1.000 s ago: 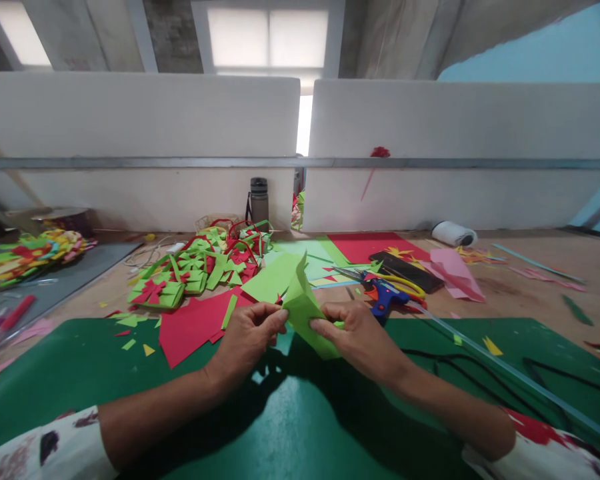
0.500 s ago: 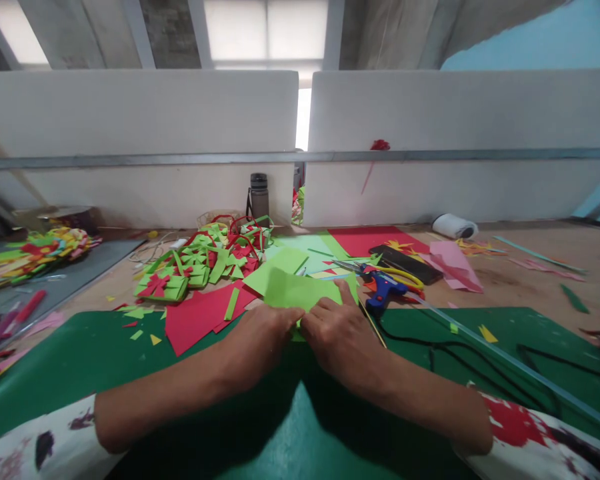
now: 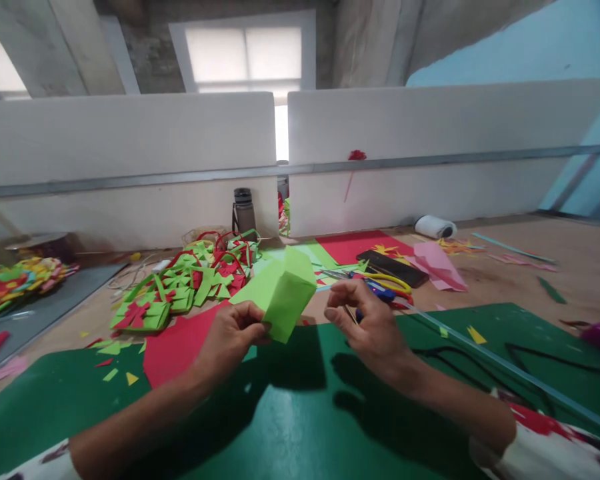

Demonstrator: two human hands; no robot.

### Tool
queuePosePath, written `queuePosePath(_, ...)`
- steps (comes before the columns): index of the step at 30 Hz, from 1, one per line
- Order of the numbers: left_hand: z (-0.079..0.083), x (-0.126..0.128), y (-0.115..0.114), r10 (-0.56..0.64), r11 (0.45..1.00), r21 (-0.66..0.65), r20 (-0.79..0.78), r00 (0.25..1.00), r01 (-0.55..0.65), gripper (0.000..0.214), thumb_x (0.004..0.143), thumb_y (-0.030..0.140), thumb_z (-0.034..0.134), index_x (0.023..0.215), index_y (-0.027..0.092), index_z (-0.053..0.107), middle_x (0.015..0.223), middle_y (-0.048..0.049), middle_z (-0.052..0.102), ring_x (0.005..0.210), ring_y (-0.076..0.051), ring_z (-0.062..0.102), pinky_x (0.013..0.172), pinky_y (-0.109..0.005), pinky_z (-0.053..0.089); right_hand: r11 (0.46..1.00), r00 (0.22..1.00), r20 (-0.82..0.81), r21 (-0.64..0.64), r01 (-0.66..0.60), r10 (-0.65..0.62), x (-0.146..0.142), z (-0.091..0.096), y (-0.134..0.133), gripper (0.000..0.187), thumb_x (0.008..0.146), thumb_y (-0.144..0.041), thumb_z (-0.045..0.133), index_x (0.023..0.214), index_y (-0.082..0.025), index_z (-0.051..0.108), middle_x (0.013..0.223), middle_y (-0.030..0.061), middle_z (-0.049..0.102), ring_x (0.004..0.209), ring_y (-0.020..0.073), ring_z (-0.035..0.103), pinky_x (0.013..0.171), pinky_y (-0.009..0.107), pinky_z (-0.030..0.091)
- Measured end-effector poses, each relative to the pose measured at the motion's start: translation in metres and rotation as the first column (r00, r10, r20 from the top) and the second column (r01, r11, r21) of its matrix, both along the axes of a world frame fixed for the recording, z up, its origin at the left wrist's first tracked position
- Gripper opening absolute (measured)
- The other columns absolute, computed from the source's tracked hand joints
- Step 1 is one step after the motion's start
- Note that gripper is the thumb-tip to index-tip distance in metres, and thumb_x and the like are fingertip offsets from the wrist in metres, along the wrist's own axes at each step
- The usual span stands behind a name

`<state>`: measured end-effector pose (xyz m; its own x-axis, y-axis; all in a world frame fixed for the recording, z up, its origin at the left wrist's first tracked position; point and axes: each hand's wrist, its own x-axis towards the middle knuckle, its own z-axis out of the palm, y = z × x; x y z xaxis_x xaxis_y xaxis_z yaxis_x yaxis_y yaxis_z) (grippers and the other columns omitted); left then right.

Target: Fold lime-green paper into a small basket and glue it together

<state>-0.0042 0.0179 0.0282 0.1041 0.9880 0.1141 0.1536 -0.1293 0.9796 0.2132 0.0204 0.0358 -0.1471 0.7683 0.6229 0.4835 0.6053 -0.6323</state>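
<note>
A folded piece of light green paper [image 3: 290, 297] is pinched by its lower left corner in my left hand [image 3: 239, 325], raised above the green mat [image 3: 290, 420]. To the right of it, my right hand [image 3: 370, 327] hangs in the air with curled fingers apart, holding nothing. Behind that hand lie a blue glue gun [image 3: 379, 289] and yellow-handled scissors [image 3: 397, 283], both partly covered. Red paper [image 3: 175, 347] lies flat under my left wrist. More light green sheets [image 3: 253, 285] rest behind the folded piece.
Several green paper baskets with red bows [image 3: 143, 313] are piled at the left. A dark bottle [image 3: 244, 212] stands against the white panel [image 3: 130, 147]. A black phone [image 3: 393, 268], pink paper [image 3: 437, 267] and a white roll [image 3: 435, 227] lie at the right. Paper scraps dot the mat.
Both hands were together on the green paper. My right hand has let go and moved right. My left hand has lifted the folded paper and moved left. The view has also shifted.
</note>
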Motion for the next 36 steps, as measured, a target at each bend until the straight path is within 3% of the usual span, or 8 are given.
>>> queuePosePath(2, -0.003, 0.002, -0.003, -0.025, 0.998, -0.048, 0.050, 0.998, 0.027, 0.013, 0.060, 0.024, 0.067, 0.062, 0.017, 0.056, 0.060, 0.0005, 0.063, 0.061, -0.017, 0.062, 0.063, -0.030, 0.051, 0.992, 0.993, -0.090, -0.095, -0.087, 0.078, -0.004, -0.007, 0.001, 0.026, 0.082, -0.029, 0.057, 0.103, -0.020, 0.046, 0.076, -0.0008, 0.060, 0.072, 0.0144, 0.058, 0.067, 0.028, 0.047)
queuePosePath(5, -0.007, 0.005, -0.008, -0.073, 0.993, -0.087, 0.060, 0.996, 0.078, 0.009, 0.061, 0.023, 0.069, 0.064, 0.017, 0.062, 0.063, 0.0002, 0.065, 0.062, -0.016, 0.061, 0.063, -0.027, 0.048, 0.980, 0.981, -0.143, -0.130, -0.149, 0.131, -0.009, -0.010, -0.003, 0.034, 0.078, -0.024, 0.061, 0.108, -0.022, 0.044, 0.080, -0.0013, 0.061, 0.073, 0.0139, 0.060, 0.069, 0.028, 0.048)
queuePosePath(11, -0.006, 0.013, -0.018, -0.204, 0.973, -0.104, 0.024, 0.979, 0.206, 0.015, 0.070, 0.022, 0.065, 0.082, 0.017, 0.072, 0.070, -0.0025, 0.066, 0.063, -0.015, 0.057, 0.059, -0.024, 0.045, 0.983, 0.984, 0.002, -0.057, -0.177, 0.178, -0.012, -0.009, -0.015, 0.036, 0.077, -0.015, 0.058, 0.110, -0.020, 0.046, 0.079, 0.0003, 0.061, 0.072, 0.0144, 0.059, 0.072, 0.030, 0.047)
queuePosePath(14, -0.006, 0.016, -0.021, -0.185, 0.972, -0.139, 0.062, 0.981, 0.192, 0.018, 0.068, 0.021, 0.067, 0.083, 0.015, 0.072, 0.072, -0.0041, 0.066, 0.060, -0.014, 0.056, 0.054, -0.024, 0.047, 0.978, 0.976, 0.080, -0.045, -0.202, 0.205, -0.015, -0.013, -0.017, 0.035, 0.077, -0.013, 0.057, 0.110, -0.019, 0.048, 0.082, 0.0023, 0.062, 0.074, 0.0150, 0.059, 0.073, 0.031, 0.047)
queuePosePath(17, -0.007, 0.017, -0.023, -0.151, 0.957, -0.218, 0.200, 0.968, 0.194, 0.023, 0.067, 0.024, 0.070, 0.087, 0.013, 0.070, 0.080, -0.0070, 0.067, 0.067, -0.017, 0.059, 0.054, -0.026, 0.051, 0.978, 0.974, 0.098, -0.060, -0.197, 0.203, -0.018, -0.015, -0.019, 0.032, 0.076, -0.012, 0.058, 0.106, -0.018, 0.049, 0.082, 0.0022, 0.062, 0.075, 0.0147, 0.059, 0.072, 0.029, 0.046)
queuePosePath(23, -0.004, 0.021, -0.025, 0.012, 0.926, -0.347, 0.420, 0.908, 0.149, 0.030, 0.059, 0.023, 0.077, 0.084, 0.009, 0.067, 0.082, -0.0094, 0.067, 0.065, -0.016, 0.061, 0.051, -0.023, 0.050, 0.990, 0.980, 0.156, -0.084, -0.111, 0.123, -0.022, -0.015, -0.025, 0.013, 0.074, -0.017, 0.062, 0.071, -0.019, 0.049, 0.069, -0.0018, 0.056, 0.064, 0.0121, 0.053, 0.061, 0.024, 0.040)
queuePosePath(28, -0.007, 0.021, -0.026, -0.039, 0.927, -0.309, 0.482, 0.875, 0.211, 0.029, 0.060, 0.021, 0.077, 0.085, 0.009, 0.067, 0.084, -0.0092, 0.067, 0.066, -0.015, 0.062, 0.051, -0.022, 0.050, 0.986, 0.970, 0.193, -0.109, -0.129, 0.149, -0.024, -0.018, -0.024, 0.018, 0.075, -0.017, 0.062, 0.062, -0.018, 0.050, 0.060, -0.0037, 0.054, 0.057, 0.0105, 0.050, 0.057, 0.023, 0.036)
queuePosePath(36, -0.009, 0.019, -0.025, -0.040, 0.929, -0.289, 0.547, 0.836, 0.233, 0.031, 0.065, 0.022, 0.075, 0.092, 0.011, 0.065, 0.084, -0.0088, 0.066, 0.064, -0.015, 0.062, 0.047, -0.019, 0.050, 0.981, 0.948, 0.298, -0.183, -0.062, 0.115, -0.024, -0.019, -0.026, 0.016, 0.075, -0.020, 0.062, 0.065, -0.018, 0.051, 0.066, -0.0018, 0.057, 0.065, 0.0136, 0.052, 0.062, 0.026, 0.037)
